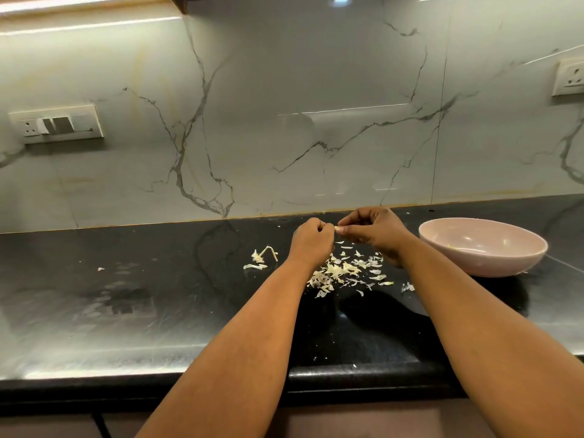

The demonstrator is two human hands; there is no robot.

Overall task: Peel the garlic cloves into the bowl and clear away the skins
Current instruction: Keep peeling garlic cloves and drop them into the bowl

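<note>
both hands meet above a black counter (126,311), the left hand (311,240) and right hand (373,230) pinching one small garlic clove (337,229) between curled fingertips, over scattered skins (344,273), left of a pink bowl (480,260).

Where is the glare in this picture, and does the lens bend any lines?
Head view: a light strip glares at top left, the counter reflects it in pale patches, and its front edge bows from wide-angle distortion; the hands, left and right, stay fairly sharp.

Glossy black stone counter (126,295); glossy marble-look backsplash (284,121); smooth glossy pink bowl (493,263); papery garlic skins (341,273).
</note>
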